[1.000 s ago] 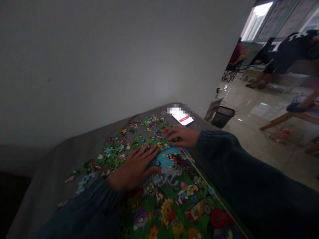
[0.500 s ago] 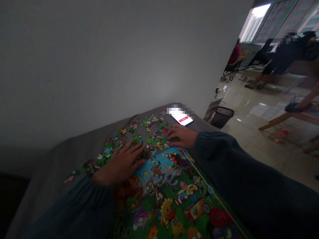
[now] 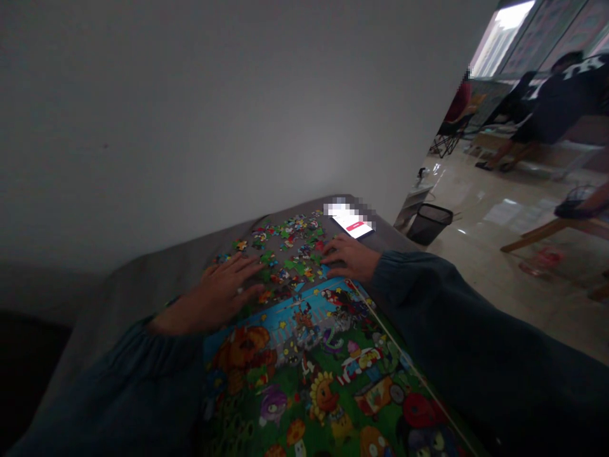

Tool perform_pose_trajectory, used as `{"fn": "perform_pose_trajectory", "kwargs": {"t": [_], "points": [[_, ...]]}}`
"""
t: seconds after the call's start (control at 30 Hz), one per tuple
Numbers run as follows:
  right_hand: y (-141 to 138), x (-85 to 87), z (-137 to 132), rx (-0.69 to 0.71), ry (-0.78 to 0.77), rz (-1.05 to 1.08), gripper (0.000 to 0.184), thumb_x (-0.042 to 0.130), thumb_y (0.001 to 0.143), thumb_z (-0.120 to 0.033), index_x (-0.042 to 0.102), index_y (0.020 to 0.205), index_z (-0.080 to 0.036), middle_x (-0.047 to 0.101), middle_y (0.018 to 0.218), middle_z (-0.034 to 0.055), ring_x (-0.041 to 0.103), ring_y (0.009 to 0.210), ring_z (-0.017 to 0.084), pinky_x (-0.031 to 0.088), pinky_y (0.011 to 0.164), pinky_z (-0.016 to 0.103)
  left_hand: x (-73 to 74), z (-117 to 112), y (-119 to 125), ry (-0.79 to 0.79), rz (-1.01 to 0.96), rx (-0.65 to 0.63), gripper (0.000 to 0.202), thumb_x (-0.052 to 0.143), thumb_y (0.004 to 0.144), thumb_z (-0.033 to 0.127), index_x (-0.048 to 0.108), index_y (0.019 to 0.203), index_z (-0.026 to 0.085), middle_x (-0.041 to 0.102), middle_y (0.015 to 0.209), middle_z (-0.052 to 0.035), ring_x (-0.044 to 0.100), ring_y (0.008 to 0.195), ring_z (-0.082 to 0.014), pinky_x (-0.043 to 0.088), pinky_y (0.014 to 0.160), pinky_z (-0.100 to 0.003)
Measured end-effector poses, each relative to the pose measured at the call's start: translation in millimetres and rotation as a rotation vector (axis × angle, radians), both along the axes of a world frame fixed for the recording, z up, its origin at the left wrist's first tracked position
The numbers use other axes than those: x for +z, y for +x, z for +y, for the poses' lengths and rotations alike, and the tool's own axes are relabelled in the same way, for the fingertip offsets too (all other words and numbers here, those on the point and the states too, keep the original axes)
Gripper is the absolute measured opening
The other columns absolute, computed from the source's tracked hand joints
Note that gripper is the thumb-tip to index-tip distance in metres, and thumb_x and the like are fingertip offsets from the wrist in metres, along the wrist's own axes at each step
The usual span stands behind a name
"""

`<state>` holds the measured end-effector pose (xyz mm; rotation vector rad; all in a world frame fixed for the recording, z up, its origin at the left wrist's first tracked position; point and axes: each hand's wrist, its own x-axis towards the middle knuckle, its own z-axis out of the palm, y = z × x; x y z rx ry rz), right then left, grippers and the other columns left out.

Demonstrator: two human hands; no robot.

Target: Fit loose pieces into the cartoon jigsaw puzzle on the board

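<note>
Along a pale wall [image 3: 214, 114], we work at a table [image 3: 104, 330] spread with gray cloth. In front of us lies a cartoon picture board [image 3: 304, 355], its green scene showing a smiling sunflower [image 3: 325, 393] under a blue strip dotted with yellow stars. In the brighter room at right we see a person in a dark shirt [image 3: 566, 101], bent forward near the windows [image 3: 542, 38], and on the glossy floor [image 3: 480, 209] a dark wastebasket [image 3: 429, 225].

Our arms, in dark blue sleeves [image 3: 457, 304], reach in from both sides. Our left hand [image 3: 214, 295] lies palm down over the scatter at the board's upper left, fingers long and thumb set apart from them; what is under the palm we cannot tell. Our right hand [image 3: 353, 259] hangs by the board's upper right corner, fingers slightly bent and tips apart; whether they touch anything we cannot tell. Just beyond it, a lit phone [image 3: 351, 221] shows a red button. Smallest of all, loose jigsaw pieces [image 3: 290, 238], many of them green, lie scattered on the cloth between our hands and beyond the board's far edge.
</note>
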<state>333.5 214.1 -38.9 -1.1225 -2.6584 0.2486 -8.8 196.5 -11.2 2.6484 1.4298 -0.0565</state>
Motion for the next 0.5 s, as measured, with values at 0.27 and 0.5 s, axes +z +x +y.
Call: {"fn": "perform_pose_trajectory", "kwargs": {"t": [0.27,0.5], "points": [[-3.1,12.3,-4.4,-0.035,-0.212,0.205,0.014,0.076,0.082,-0.018,0.07,0.094,-0.015,0.07,0.094,0.0077,0.061,0.092,0.022,0.05,0.089,0.041,11.4,-5.1,-10.7,-0.035,-0.052,0.012,0.086,0.032,0.088,0.081,0.042,0.152,0.024,0.036,0.162,-0.0085,0.019,0.152,-0.0378,0.023,0.12,-0.059],[-52.3,21.4,-36.0,0.095,-0.427,0.463,0.016,0.065,0.092,-0.024,0.073,0.105,-0.02,0.074,0.099,0.0029,0.067,0.089,0.016,0.053,0.083,0.032,5.1,-20.4,19.3,-0.183,0.13,0.016,0.097,0.061,0.081,0.072,0.023,0.159,0.03,0.012,0.168,-0.009,0.001,0.154,-0.0375,0.015,0.12,-0.063]]}}
